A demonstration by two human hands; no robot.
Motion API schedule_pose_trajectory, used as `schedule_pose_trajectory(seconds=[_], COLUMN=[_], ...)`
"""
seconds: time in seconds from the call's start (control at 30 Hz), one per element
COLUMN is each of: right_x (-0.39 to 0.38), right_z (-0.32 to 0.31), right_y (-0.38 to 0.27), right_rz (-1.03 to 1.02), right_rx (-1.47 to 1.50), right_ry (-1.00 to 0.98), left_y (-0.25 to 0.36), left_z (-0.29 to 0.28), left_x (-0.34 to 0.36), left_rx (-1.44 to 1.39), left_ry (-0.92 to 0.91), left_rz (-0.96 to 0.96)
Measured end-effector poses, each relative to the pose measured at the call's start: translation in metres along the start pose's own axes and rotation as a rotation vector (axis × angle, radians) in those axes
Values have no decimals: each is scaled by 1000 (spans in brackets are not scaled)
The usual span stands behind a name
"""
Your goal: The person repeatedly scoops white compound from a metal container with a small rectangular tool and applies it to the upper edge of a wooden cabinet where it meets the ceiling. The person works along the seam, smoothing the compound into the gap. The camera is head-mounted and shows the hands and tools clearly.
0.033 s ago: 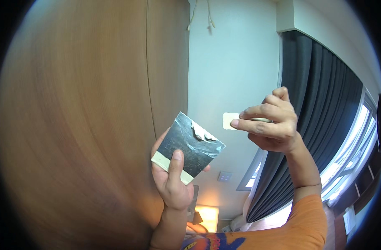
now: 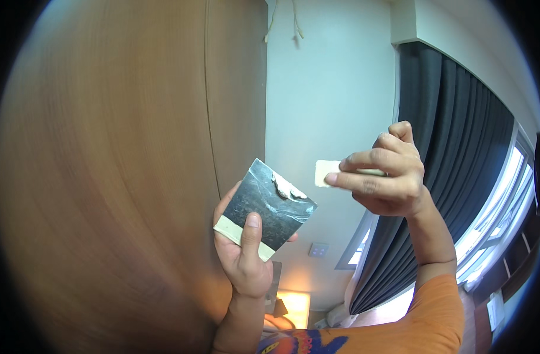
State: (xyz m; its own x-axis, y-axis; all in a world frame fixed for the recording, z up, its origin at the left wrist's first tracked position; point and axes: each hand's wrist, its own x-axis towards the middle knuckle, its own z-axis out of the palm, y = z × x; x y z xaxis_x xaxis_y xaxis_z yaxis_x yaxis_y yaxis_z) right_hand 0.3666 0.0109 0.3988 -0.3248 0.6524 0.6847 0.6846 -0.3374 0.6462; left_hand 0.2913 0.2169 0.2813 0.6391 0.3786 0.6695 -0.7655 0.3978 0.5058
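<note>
My left hand [image 2: 246,262] grips a square, dark grey board [image 2: 267,206] with a pale cream strip along its lower edge, thumb pressed on its front. A lump of white paste [image 2: 286,186] clings near the board's upper edge, amid whitish smears. To the right of the board, my right hand [image 2: 381,165] has its fingers closed on a small cream flat piece [image 2: 324,173], held apart from the board. Part of that piece is hidden behind the fingers.
A tall wooden panel [image 2: 116,165] fills the left side. Beyond are a white wall [image 2: 329,88] with hanging strands [image 2: 296,32], a wall switch [image 2: 318,250], dark curtains [image 2: 435,130], a bright window [image 2: 506,206] and a warm lit lamp area [image 2: 296,304] low down.
My right hand and the cream piece have shifted very slightly. The board in my left hand stays nearly still.
</note>
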Motion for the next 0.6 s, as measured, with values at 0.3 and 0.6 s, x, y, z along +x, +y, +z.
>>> schedule_pose_trajectory(seconds=[0.3,0.6], right_x=[12,2], right_z=[6,-1], right_y=[-7,26], right_rz=[-164,-40], right_rx=[-29,22], right_ry=[-61,-196], left_y=[-5,1], left_z=[0,0], left_x=[-7,-7], left_rx=[126,133], left_ry=[3,175], left_rz=[80,152])
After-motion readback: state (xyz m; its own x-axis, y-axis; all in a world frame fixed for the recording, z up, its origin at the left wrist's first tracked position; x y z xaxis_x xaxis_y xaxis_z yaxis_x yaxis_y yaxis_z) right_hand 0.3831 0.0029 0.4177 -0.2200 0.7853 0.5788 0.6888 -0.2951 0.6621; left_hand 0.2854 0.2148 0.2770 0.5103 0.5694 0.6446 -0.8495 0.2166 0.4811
